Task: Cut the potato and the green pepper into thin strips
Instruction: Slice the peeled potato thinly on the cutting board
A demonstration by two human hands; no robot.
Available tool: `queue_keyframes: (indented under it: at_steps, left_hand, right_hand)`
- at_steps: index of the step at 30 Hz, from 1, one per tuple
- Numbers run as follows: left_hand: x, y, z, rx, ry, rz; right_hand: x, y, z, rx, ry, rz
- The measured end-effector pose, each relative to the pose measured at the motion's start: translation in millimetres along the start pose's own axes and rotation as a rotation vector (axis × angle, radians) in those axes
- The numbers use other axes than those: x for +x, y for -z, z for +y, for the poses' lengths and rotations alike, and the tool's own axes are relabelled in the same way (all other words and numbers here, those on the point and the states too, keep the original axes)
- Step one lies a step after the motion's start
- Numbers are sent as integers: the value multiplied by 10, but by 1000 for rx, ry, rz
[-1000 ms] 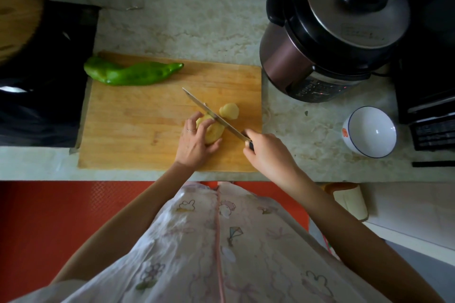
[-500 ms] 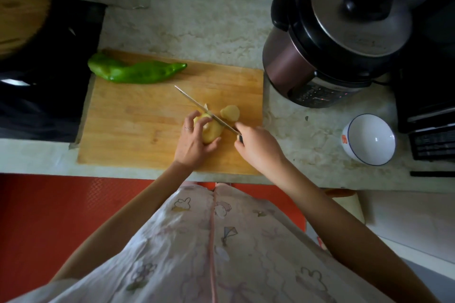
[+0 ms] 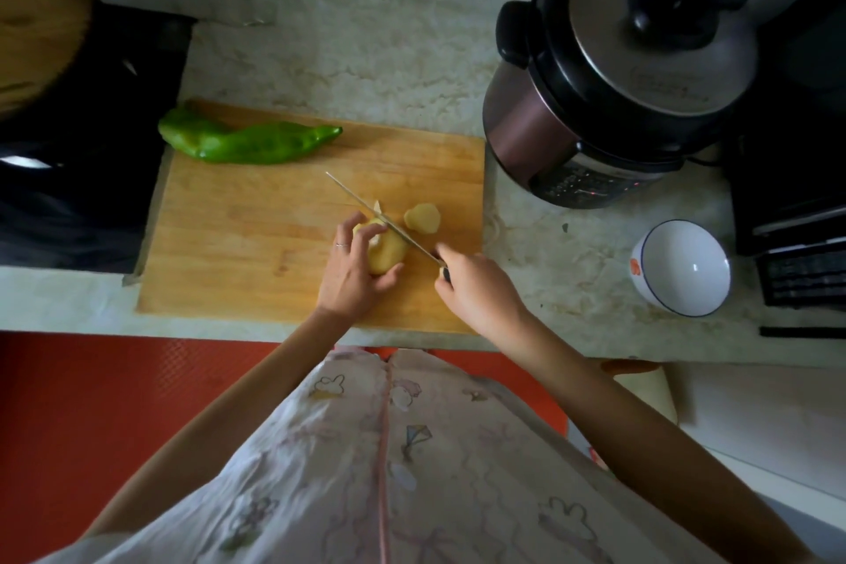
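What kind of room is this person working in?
Most likely a home kitchen: a wooden cutting board with a potato, knife and green pepper lies on a stone counter, and an electric pressure cooker stands beside it.

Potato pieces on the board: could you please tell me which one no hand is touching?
The small piece right of the knife, lying free; the left hand holds the larger piece.

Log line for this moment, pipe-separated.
left hand holds potato | right hand grips knife, blade on potato | cut-off piece beside it | green pepper uncut on cutting board
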State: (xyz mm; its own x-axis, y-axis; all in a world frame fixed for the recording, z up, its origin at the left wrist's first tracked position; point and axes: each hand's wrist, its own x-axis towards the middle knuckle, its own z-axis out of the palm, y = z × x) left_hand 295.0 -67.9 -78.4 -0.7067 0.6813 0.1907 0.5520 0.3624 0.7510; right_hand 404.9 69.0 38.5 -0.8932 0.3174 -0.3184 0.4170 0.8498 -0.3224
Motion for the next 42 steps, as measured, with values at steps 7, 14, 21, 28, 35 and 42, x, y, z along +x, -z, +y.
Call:
queue_keyframes:
  at_steps: [7,14,21,28,35,42]
  left_hand:
    - [11,8,5,-4,-9,14]
    - [13,-1,-17,-17,13,18]
    - [-3,-8,-47,-8,-7,14]
    - [3,20,-15,32,-74,26]
    - [-18,16,-17,73,-79,7]
    - [-72,36,27,142,-64,-27]
  right_hand:
    - [69,-26,39,-30,2,-1]
    - [7,-105,140,21,-3,-9]
    - [195,-228,147,108,-26,-41]
    - [365,-108,48,118,-2,-46]
    - [109,-178,241,452,-196,-25]
    - [-162,-88,408,-6,-9,302]
